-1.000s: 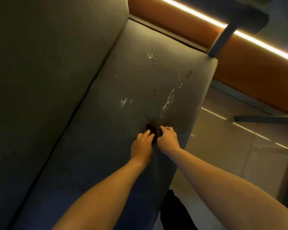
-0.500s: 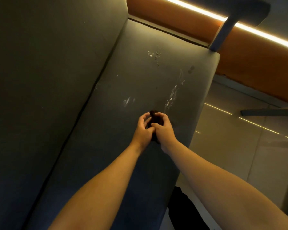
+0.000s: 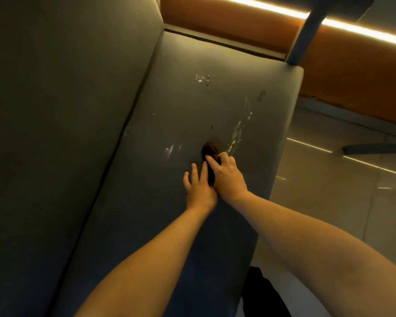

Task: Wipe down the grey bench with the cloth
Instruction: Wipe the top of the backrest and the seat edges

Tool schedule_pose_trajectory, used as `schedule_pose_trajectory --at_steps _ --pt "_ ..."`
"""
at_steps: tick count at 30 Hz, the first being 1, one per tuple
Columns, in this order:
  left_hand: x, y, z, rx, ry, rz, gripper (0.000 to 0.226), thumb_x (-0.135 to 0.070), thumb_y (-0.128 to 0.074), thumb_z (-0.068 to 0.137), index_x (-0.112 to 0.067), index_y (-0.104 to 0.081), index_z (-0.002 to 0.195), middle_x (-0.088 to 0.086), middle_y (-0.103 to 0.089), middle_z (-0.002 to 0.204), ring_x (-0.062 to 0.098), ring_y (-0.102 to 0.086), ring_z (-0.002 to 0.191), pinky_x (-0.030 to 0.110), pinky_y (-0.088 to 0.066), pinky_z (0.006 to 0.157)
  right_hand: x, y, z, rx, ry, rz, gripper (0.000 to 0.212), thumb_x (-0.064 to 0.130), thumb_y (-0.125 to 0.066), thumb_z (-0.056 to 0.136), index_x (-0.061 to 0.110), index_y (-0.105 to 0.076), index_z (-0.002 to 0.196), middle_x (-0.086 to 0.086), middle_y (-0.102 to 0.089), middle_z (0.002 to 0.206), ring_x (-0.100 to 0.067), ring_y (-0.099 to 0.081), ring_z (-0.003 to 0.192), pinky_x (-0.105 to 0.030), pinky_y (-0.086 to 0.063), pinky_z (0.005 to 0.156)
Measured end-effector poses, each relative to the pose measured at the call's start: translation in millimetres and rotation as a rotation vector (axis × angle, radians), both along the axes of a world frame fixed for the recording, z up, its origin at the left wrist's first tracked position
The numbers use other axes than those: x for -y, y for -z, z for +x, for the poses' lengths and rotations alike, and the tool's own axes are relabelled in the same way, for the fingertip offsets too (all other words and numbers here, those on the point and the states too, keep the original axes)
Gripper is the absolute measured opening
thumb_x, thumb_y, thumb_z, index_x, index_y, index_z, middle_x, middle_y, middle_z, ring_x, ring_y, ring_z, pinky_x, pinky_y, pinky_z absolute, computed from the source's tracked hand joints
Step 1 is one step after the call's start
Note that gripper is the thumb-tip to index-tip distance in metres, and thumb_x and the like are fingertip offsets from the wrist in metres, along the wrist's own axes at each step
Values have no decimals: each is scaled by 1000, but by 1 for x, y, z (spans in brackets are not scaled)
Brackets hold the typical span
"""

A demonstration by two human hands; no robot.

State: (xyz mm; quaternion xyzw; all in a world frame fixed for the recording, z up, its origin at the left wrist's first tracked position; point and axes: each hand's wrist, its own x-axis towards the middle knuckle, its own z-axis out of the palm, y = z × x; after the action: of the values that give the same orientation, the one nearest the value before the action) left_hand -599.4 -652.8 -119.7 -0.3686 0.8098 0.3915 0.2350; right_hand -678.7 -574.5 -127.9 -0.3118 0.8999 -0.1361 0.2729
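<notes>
So we're mid-wipe: our right hand [image 3: 226,177] curls its fingers over the dark cloth [image 3: 209,152], pressing it into the bench [image 3: 146,202] mid-seat. Our left hand [image 3: 199,188] lies flat beside it, fingers spread. A wet streak [image 3: 237,133] sits at 1 o'clock and droplets [image 3: 205,78] further off at 12, so the next push probably goes up through those.
</notes>
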Motion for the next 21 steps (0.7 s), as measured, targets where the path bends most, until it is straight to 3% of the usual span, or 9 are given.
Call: schedule_pose_trajectory --at_steps 3,6,11,13,17,21 --pt "-6 -1 0 121 132 -81 78 -33 -50 103 -43 3 159 -3 21 167 31 17 153 52 -21 123 -30 1 -11 -4 109 23 61 9 -53 98 24 -37 155 -11 -35 140 -33 -39 124 -44 -53 91" --pt "-5 -2 -2 200 209 -142 83 -39 -54 101 -50 7 157 -4 27 165 33 17 152 53 -27 121 -73 2 -28 -31 220 40 55 7 -48 98 23 -47 151 -13 -38 135 -36 -42 119 -50 -51 95" --pt "-5 -5 -3 213 229 -154 83 -42 -56 101 -50 5 157 -3 26 165 33 16 153 53 -33 118 -107 -6 -49 11 568 84 52 6 -47 97 24 -56 145 -12 -44 130 -35 -45 118 -45 -43 102" --pt "-5 -5 -3 207 231 -162 84 -41 -56 101 -49 5 157 -3 25 165 33 15 153 52 -35 117 -93 -10 -46 31 647 9 50 5 -49 97 20 -58 143 -12 -47 130 -35 -47 120 -42 -40 104" --pt "-5 -1 -3 165 208 -134 80 -40 -59 99 -47 -5 157 -3 20 166 33 14 152 55 -34 116 -44 -16 -23 59 425 -274 49 7 -59 92 22 -62 139 -8 -52 126 -30 -51 117 -38 -45 103" --pt "-1 0 -6 167 183 -175 65 -42 -55 98 -39 -22 154 -4 11 167 31 9 152 51 -37 114 -7 -6 -10 72 17 -77 63 19 -58 97 35 -37 155 -4 -35 151 -30 -32 136 -41 -33 114"
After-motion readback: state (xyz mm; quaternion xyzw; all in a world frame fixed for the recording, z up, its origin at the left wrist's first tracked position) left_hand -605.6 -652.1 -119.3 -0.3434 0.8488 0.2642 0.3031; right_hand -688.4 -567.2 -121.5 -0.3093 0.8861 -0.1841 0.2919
